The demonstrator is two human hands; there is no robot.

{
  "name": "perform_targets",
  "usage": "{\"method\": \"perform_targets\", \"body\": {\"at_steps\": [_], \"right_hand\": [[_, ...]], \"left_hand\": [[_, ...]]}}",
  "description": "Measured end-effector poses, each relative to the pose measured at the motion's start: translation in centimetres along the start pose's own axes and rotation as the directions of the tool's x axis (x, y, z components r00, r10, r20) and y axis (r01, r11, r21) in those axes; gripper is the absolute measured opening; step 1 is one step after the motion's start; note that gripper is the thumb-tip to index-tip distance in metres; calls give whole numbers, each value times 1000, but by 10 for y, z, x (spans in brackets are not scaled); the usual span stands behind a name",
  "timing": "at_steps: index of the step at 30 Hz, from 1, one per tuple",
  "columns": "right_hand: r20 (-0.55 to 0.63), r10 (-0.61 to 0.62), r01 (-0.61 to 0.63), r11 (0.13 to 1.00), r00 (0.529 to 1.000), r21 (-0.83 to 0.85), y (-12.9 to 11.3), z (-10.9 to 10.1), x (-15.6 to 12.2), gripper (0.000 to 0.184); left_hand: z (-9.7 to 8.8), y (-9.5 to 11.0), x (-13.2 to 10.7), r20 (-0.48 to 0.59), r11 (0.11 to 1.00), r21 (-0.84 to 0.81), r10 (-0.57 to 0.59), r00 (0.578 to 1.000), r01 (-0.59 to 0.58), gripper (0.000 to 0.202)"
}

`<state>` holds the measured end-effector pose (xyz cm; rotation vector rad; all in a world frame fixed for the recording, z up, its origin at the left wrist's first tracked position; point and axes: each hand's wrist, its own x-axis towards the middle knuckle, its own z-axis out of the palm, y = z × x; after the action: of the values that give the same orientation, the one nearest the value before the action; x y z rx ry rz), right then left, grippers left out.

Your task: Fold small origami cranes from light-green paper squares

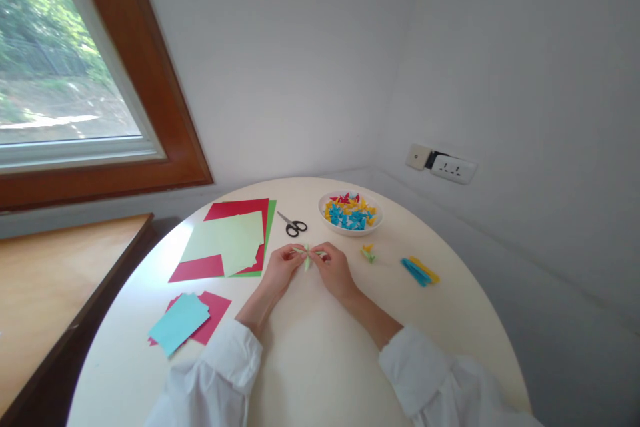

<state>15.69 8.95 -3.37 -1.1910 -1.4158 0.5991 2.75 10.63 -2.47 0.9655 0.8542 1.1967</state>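
Note:
Both hands meet over the middle of a round cream table (310,360). My left hand (281,268) and my right hand (334,269) each pinch an end of a small pale green folded paper piece (307,256), fingers closed on it. Black-handled scissors (293,225) lie just beyond the hands. A white bowl (351,227) holding several small red, yellow and blue folded papers stands behind my right hand.
Stacked pale green, red and green paper sheets (227,243) lie to the left. Light blue and red smaller sheets (183,321) sit nearer the table's left edge. A small yellow-green folded piece (368,252) and blue and yellow strips (420,271) lie to the right. A wooden ledge (50,287) and window are left.

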Motion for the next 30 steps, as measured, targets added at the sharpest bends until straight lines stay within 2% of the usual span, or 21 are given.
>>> {"method": "perform_targets", "body": {"at_steps": [7,13,19,24,30], "right_hand": [[9,26,-26,1000,1000,7,-2,0,0,17],[21,17,-16,1000,1000,-22,-5,-1,-1,17],[-9,23,-23,1000,1000,-3,-5,-2,-1,17],[-44,-9,14,995,999,96,2,-3,-1,14],[-21,-26,29,986,999,167,4,0,-2,9]], "left_hand": [[4,-1,-1,-67,994,70,92,994,-87,17],[5,-1,-3,-70,989,91,120,990,-114,15],[5,1,-4,-60,998,43,54,997,-51,25],[5,3,-4,-43,999,-34,6,999,-8,41],[4,1,-2,-26,999,-54,-2,1000,0,38]]}}
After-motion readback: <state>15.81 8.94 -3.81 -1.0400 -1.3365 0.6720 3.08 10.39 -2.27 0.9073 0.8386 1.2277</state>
